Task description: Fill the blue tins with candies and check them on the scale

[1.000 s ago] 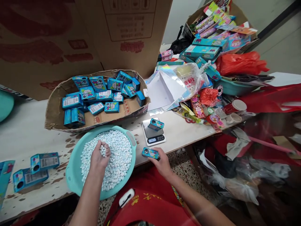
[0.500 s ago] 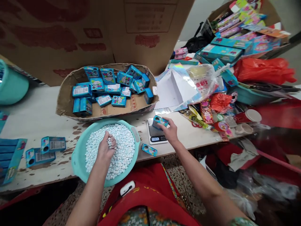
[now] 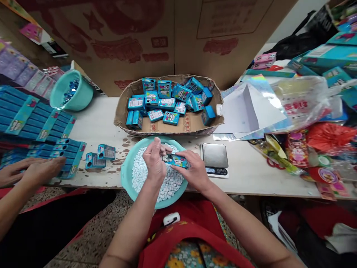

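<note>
My right hand [image 3: 193, 169] grips a small blue candy box [image 3: 177, 160] lying on its side over the turquoise basin [image 3: 124, 178]. Its opening faces my left hand [image 3: 154, 162], whose fingers are curled around a few white candies at that end. Small white candies [image 3: 164, 193] fill much of the basin below. Just right of my right hand is a digital scale [image 3: 214, 155] with a lit display and a bare metal plate.
Behind the basin sits a cut cardboard tray [image 3: 158, 130] of blue boxes. At left, a co-worker's hands [image 3: 41, 169] rest by packs of blue boxes [image 3: 65, 150]. Two loose boxes [image 3: 96, 160] lie between. Plastic bags [image 3: 301, 96] and wrappers crowd the right.
My right hand has brought the candy box from the scale over the basin. My left hand has risen from the candies to its opening. The view has swung left, showing the co-worker's hands.
</note>
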`<state>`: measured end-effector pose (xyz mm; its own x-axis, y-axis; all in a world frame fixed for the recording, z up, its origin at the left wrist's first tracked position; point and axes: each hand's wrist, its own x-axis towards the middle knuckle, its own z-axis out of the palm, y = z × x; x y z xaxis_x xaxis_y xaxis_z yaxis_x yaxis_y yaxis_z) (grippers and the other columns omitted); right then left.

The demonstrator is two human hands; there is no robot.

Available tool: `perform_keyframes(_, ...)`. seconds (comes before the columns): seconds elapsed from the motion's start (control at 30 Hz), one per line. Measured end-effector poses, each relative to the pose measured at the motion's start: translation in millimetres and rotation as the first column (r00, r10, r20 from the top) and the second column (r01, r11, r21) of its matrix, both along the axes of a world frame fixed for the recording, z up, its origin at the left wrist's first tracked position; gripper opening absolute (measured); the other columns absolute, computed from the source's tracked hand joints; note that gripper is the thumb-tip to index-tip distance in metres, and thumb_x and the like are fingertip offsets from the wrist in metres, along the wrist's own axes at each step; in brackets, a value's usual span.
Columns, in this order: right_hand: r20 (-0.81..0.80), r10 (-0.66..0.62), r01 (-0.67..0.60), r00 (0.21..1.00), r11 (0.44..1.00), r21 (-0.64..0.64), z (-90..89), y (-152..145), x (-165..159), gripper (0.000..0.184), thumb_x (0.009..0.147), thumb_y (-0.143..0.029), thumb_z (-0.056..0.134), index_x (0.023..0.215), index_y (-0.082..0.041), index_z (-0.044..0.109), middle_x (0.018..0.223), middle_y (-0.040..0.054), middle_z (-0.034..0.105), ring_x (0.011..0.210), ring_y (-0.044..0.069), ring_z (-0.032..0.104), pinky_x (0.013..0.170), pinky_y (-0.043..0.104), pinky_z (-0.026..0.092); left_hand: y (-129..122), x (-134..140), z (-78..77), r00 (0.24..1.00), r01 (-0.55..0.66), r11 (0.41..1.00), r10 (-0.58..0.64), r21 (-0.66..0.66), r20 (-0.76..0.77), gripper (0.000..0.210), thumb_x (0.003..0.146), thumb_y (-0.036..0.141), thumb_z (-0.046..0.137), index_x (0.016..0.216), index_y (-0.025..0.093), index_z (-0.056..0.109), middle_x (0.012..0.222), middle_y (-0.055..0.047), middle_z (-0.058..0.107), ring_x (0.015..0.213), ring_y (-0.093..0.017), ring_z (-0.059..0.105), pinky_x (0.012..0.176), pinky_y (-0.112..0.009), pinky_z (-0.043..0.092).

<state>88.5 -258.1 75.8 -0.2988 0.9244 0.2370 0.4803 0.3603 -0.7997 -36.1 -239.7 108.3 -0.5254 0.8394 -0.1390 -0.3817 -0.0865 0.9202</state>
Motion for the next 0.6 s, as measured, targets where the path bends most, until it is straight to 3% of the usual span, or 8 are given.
perform_keyframes(0.17,-0.023,-0.002,0.001,1.000,0.999,-0.049,-3.4,3,-4,0.038,0.072,-0.035,0.076,0.106,-0.024,0.063,0.100,0.0060,0.068,0.096,0.025,0.061,0.085,0.039,0.047,5,-5,6.2,0.987,0.053,0.999,-0.053,0.006,0.152,0.043,0.075,0.046,0.068,0.056,0.016,0.044,0.048,0.006,0.035,0.039,-0.004,0.032,0.037,-0.019,0.021)
perform_keyframes(0.3,-0.150,-0.023,0.004,0.988,0.992,-0.125,3.5,3,-1,0.036,0.072,-0.034,0.076,0.103,-0.022,0.064,0.098,0.0056,0.067,0.094,0.023,0.062,0.084,0.037,0.049,9,-18,4.7,0.960,0.179,0.984,-0.168,-0.027,0.222,0.045,0.078,0.050,0.062,0.056,0.017,0.041,0.047,0.007,0.028,0.037,-0.004,0.025,0.037,-0.019,0.019)
perform_keyframes(0.4,-0.240,-0.070,0.021,0.968,0.980,-0.200,13.0,0,24,0.033,0.072,-0.034,0.076,0.101,-0.024,0.064,0.099,0.0041,0.066,0.093,0.021,0.063,0.083,0.034,0.050,4,-40,-17.3,0.966,0.236,0.961,-0.248,-0.146,-0.070,0.039,0.076,0.048,0.064,0.057,0.018,0.048,0.052,0.002,0.042,0.046,-0.010,0.041,0.043,-0.020,0.031)
perform_keyframes(0.43,-0.249,-0.115,0.057,0.962,0.972,-0.228,13.4,-2,38,0.033,0.072,-0.034,0.075,0.101,-0.024,0.064,0.100,0.0040,0.066,0.093,0.021,0.063,0.083,0.034,0.050,3,-49,-26.5,0.927,0.253,0.945,-0.298,-0.206,-0.227,0.032,0.071,0.044,0.069,0.059,0.019,0.054,0.058,-0.001,0.051,0.056,-0.013,0.049,0.048,-0.022,0.037)
perform_keyframes(0.5,-0.215,-0.263,0.195,0.940,0.936,-0.295,6.7,-4,68,0.036,0.071,-0.036,0.075,0.102,-0.024,0.062,0.099,0.0042,0.066,0.087,0.021,0.063,0.079,0.035,0.051,3,-65,-41.1,0.778,0.269,0.913,-0.394,-0.308,-0.488,0.019,0.061,0.033,0.078,0.068,0.020,0.065,0.078,-0.006,0.063,0.079,-0.020,0.058,0.064,-0.026,0.045)
perform_keyframes(0.6,-0.113,-0.491,0.440,0.864,0.844,-0.307,-22.0,-1,111,0.037,0.071,-0.040,0.073,0.101,-0.022,0.061,0.097,0.0052,0.065,0.087,0.023,0.062,0.078,0.037,0.051,25,-77,-44.8,0.636,0.218,0.927,-0.373,-0.306,-0.676,0.021,0.065,0.029,0.075,0.084,0.023,0.070,0.093,-0.007,0.066,0.091,-0.023,0.058,0.079,-0.030,0.045)
